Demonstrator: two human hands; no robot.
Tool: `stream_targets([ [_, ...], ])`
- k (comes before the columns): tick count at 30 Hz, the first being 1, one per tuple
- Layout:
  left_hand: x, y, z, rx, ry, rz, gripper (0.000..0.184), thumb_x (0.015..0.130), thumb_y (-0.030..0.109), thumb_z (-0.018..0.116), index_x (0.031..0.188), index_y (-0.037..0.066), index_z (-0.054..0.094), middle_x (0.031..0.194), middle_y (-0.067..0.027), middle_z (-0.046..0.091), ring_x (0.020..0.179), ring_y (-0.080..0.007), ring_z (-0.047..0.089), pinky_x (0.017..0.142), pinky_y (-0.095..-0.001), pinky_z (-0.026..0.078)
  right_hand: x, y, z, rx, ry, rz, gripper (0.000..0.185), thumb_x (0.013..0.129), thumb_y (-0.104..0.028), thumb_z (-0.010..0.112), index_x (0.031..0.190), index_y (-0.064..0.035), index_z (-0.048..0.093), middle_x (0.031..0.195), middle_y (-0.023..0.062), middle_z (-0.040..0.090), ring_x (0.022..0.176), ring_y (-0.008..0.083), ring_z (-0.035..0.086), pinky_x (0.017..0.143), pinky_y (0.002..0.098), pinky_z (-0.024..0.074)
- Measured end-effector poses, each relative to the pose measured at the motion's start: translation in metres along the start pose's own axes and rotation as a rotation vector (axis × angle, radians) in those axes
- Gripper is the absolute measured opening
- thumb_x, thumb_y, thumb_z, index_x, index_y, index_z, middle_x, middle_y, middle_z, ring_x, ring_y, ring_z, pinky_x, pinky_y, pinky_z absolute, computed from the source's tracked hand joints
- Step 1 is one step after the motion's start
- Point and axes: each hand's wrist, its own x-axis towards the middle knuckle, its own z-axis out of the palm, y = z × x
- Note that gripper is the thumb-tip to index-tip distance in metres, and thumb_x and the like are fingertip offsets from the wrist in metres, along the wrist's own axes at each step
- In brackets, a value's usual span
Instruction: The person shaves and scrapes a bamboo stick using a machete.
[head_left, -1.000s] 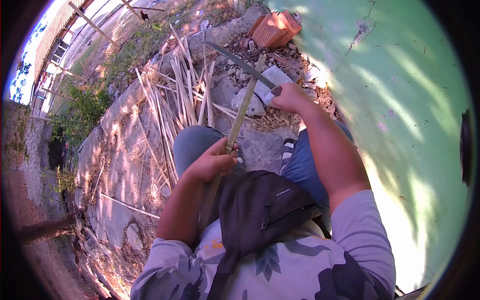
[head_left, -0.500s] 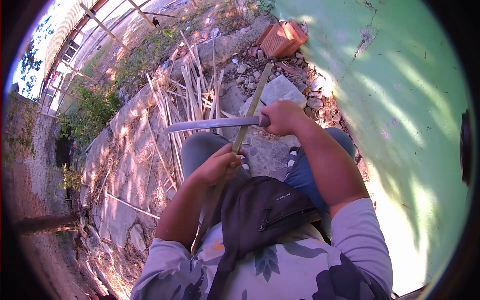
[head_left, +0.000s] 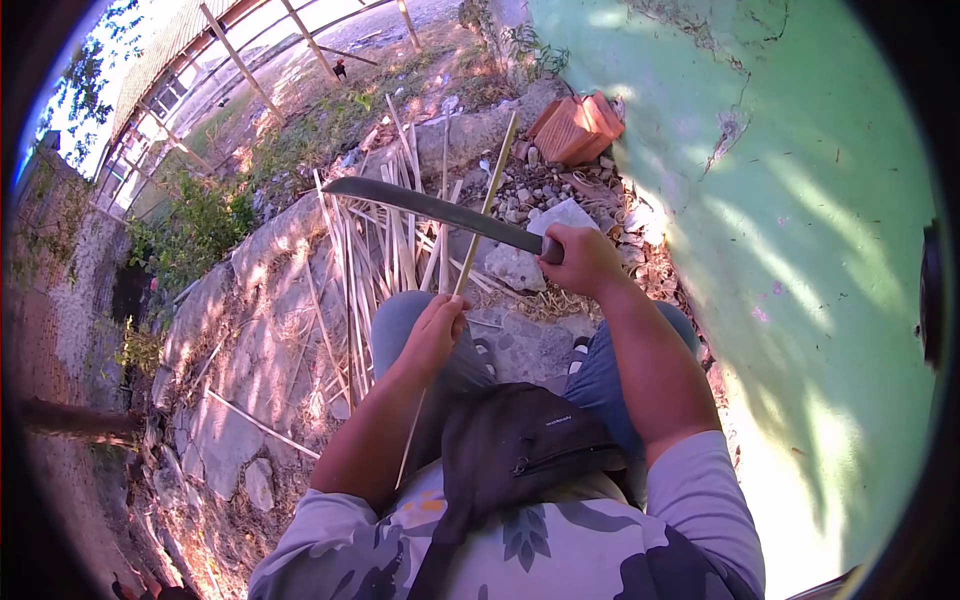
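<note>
Green wall point(head_left: 800, 250) stands on the right, beside stony ground point(head_left: 225, 400) with a pile of pale strips point(head_left: 352, 270). The left hand point(head_left: 432, 335) pinches a long strip point(head_left: 495, 175); the right hand point(head_left: 584, 262) is closed round the handle point(head_left: 552, 249) of a big knife point(head_left: 500, 231), its blade point(head_left: 400, 197) crossing the strip in view, whether touching I cannot tell
</note>
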Motion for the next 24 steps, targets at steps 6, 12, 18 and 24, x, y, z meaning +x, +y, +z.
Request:
stream_targets([
  [6, 0.005, -0.010, -0.013, -0.297, -0.284, -0.347, 0.032, 0.106, 0.037, 0.038, 0.101, 0.009, 0.053, 0.070, 0.0043, 0.038, 0.057, -0.0082, 0.035, 0.053, -0.0251, 0.031, -0.004, -0.006, 0.004, -0.187, -0.141, -0.122, 0.023, 0.071, -0.027, 0.076, 0.084, -0.0129, 0.065, 0.074, 0.0137, 0.067, 0.074, 0.0365, 0.068, 0.067, 0.0498, 0.0526],
  [12, 0.007, -0.005, -0.015, -0.317, -0.262, -0.350, 0.036, 0.106, 0.043, 0.035, 0.096, 0.012, 0.051, 0.066, 0.0040, 0.035, 0.054, -0.0091, 0.035, 0.050, -0.0247, 0.031, -0.003, -0.005, 0.007, -0.194, -0.172, -0.134, 0.020, 0.071, -0.027, 0.074, 0.084, -0.0142, 0.065, 0.075, 0.0134, 0.068, 0.075, 0.0366, 0.069, 0.068, 0.0502, 0.0532],
  [18, 0.017, -0.018, -0.026, -0.358, -0.330, -0.351, 0.034, 0.105, 0.041, 0.036, 0.093, 0.012, 0.051, 0.063, 0.0036, 0.036, 0.052, -0.0105, 0.037, 0.049, -0.0270, 0.033, 0.002, -0.005, 0.007, -0.151, -0.141, -0.083, 0.018, 0.073, -0.026, 0.072, 0.085, -0.0140, 0.066, 0.075, 0.0134, 0.068, 0.075, 0.0370, 0.069, 0.068, 0.0501, 0.0533],
  [24, 0.018, -0.025, -0.026, -0.358, -0.332, -0.323, 0.029, 0.104, 0.038, 0.041, 0.093, 0.013, 0.051, 0.066, 0.0023, 0.039, 0.052, -0.0109, 0.038, 0.049, -0.0279, 0.034, -0.002, -0.003, 0.012, -0.096, -0.049, -0.144, 0.017, 0.073, -0.025, 0.073, 0.082, -0.0133, 0.065, 0.071, 0.0124, 0.067, 0.071, 0.0367, 0.067, 0.065, 0.0493, 0.0519],
])
